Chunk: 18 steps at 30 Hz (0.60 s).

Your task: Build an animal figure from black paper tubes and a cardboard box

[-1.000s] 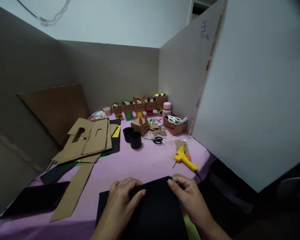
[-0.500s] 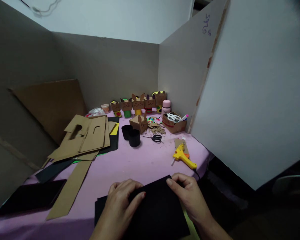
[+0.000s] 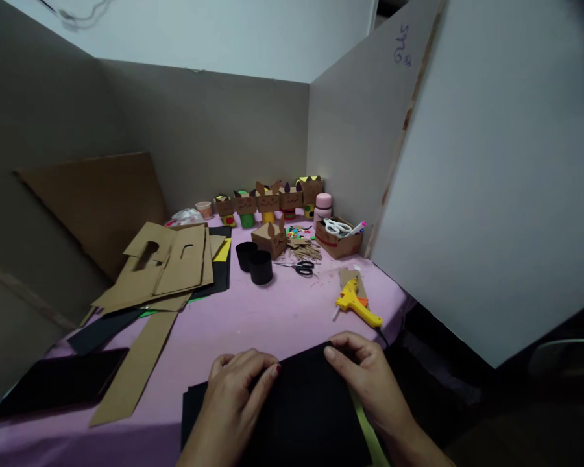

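Observation:
Sheets of black paper (image 3: pixel 306 402) lie at the front edge of the table, with a strip of yellow-green showing under their right side. My left hand (image 3: pixel 241 392) is closed over the top edge, thumb on the near face. At the top right corner, my right hand (image 3: pixel 365 373) pinches the black paper between thumb and fingers. Beyond my hands stand two black paper tubes (image 3: pixel 261 268). Black-handled scissors (image 3: pixel 304 267) lie beside them. To the right, a yellow glue gun (image 3: pixel 357 305) rests on a piece of cardboard.
Flattened cardboard (image 3: pixel 160 266) is piled on the left, near a cardboard strip (image 3: pixel 136 373) and a dark tablet-like device (image 3: pixel 61 384). Cardboard animal figures (image 3: pixel 268 202) line the back. A box (image 3: pixel 339 241) holds white scissors and pens. A tall panel (image 3: pixel 481 181) borders the right side.
My left thumb has shifted slightly up and left along the black paper. Both hands keep their hold, and the things on the table stay where they were.

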Available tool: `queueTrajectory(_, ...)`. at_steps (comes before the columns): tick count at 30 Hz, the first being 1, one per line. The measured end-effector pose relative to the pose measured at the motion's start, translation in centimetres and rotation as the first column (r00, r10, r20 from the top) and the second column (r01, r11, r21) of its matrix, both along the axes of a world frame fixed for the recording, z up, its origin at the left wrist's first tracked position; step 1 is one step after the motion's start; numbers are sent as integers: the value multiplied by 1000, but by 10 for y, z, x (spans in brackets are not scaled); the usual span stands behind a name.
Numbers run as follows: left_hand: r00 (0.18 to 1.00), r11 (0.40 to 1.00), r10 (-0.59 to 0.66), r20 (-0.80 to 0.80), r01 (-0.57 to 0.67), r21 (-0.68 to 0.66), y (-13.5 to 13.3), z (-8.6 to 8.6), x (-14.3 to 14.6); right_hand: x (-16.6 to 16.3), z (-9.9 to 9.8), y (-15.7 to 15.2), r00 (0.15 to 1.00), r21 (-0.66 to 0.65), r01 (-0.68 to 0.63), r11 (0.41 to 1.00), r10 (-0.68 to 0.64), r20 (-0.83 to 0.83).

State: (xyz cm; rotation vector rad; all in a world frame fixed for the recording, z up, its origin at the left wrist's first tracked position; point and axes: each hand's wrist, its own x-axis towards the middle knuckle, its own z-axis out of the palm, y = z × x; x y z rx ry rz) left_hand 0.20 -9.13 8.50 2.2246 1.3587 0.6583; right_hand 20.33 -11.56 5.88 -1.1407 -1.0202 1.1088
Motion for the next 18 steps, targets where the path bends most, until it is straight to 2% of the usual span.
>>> queueTrajectory(11,1000,1000,-13,-1,13,14,-1,-2,0,2,4,-1,997,17,26,1000,-28,75)
queueTrajectory(18,1000,1000,-15,0,15,-2,-11,4,7,5,-6,-6,993,-15,97,995,-95,72)
